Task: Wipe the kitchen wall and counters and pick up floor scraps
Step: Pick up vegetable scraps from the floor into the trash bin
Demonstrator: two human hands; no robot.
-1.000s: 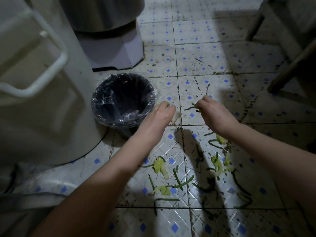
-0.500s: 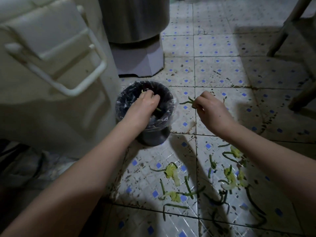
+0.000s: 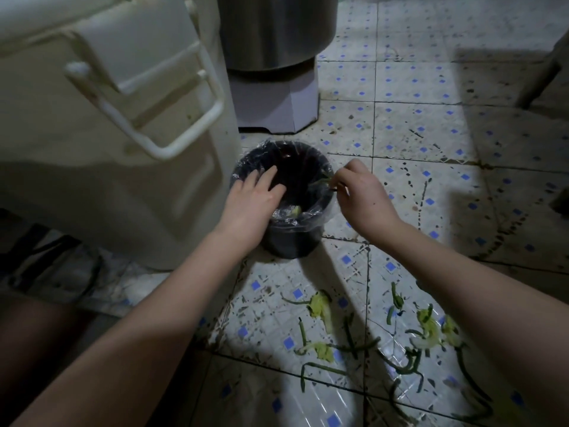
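A small dark bin (image 3: 292, 241) lined with clear plastic stands on the tiled floor. My left hand (image 3: 251, 201) hovers over its left rim, fingers spread and empty; a pale scrap (image 3: 294, 211) lies inside just below it. At the bin's right rim my right hand (image 3: 360, 192) pinches thin green vegetable strips (image 3: 323, 181) that hang over the opening. Green strips and yellowish leaf scraps (image 3: 363, 340) are scattered over the tiles in front of me, between my forearms.
A large cream-coloured appliance with a white handle (image 3: 172, 143) stands close on the left of the bin. Behind the bin is a steel drum on a pale base (image 3: 277, 100). A furniture leg (image 3: 538, 84) is at the far right. The floor tiles (image 3: 431, 134) are dirty.
My left hand went over the bin and opened, dropping its scrap inside. My right hand carried its green strips left to the bin's rim. The view shifted closer to the bin.
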